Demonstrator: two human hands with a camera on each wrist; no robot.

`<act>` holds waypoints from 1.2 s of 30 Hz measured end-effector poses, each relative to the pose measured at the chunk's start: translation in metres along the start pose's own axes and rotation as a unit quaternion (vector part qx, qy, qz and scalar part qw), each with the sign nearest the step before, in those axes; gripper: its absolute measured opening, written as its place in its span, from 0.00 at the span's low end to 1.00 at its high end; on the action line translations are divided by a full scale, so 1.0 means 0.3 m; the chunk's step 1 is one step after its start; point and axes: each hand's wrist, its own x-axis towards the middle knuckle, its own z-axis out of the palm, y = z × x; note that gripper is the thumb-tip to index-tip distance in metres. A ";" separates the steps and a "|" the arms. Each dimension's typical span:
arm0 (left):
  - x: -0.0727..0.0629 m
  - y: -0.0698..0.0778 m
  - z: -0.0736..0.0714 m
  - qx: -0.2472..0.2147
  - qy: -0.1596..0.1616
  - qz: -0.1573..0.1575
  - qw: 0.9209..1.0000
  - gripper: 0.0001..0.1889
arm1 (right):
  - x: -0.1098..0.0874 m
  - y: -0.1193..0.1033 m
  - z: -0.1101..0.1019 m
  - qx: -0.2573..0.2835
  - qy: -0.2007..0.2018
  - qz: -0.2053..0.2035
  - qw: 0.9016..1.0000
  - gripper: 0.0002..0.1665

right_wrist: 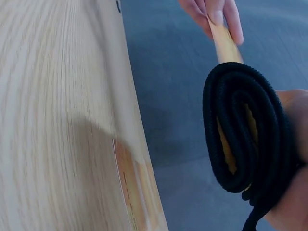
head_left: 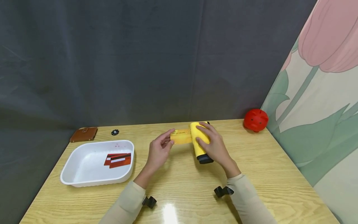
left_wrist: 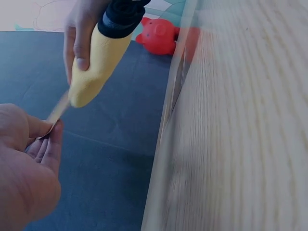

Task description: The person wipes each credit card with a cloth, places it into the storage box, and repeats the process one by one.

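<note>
My left hand (head_left: pixel 158 153) pinches the left end of a gold bank card (head_left: pixel 180 137) between thumb and fingers. The card's right end meets a rolled yellow cloth (head_left: pixel 199 141) with black edging; whether it goes into a fold is hidden. Around the cloth, my right hand (head_left: pixel 213 146) grips from the right side, above the table. In the right wrist view the black edge of the rolled cloth (right_wrist: pixel 245 130) shows several folded layers. The left wrist view catches the smooth yellow side of the cloth (left_wrist: pixel 98 65) and the thin edge of the card (left_wrist: pixel 58 107).
At the left of the wooden table (head_left: pixel 179 183) stands a white tray (head_left: pixel 92 180) with red cards (head_left: pixel 119 160) in it. Behind it lie a brown wallet (head_left: pixel 84 134) and a black poker chip (head_left: pixel 115 132). A red piggy bank (head_left: pixel 255 120) sits at the back right corner.
</note>
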 end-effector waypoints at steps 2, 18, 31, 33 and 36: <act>0.004 -0.006 -0.003 0.000 0.007 -0.002 1.000 0.23 | 0.000 0.009 -0.009 0.003 0.004 0.007 1.000 0.28; 0.010 -0.003 -0.023 -0.028 -0.006 -0.047 0.998 0.15 | 0.003 0.014 -0.045 0.023 0.021 0.024 0.999 0.28; 0.010 -0.016 -0.030 -0.006 -0.011 -0.062 0.998 0.13 | 0.008 0.023 -0.058 0.021 0.031 0.030 0.999 0.28; 0.014 -0.019 -0.031 -0.017 0.006 -0.049 0.999 0.10 | 0.008 0.022 -0.060 0.023 0.031 0.033 0.999 0.28; 0.018 -0.016 -0.032 -0.039 0.024 -0.040 0.998 0.08 | 0.008 0.021 -0.063 0.023 0.032 0.036 0.999 0.28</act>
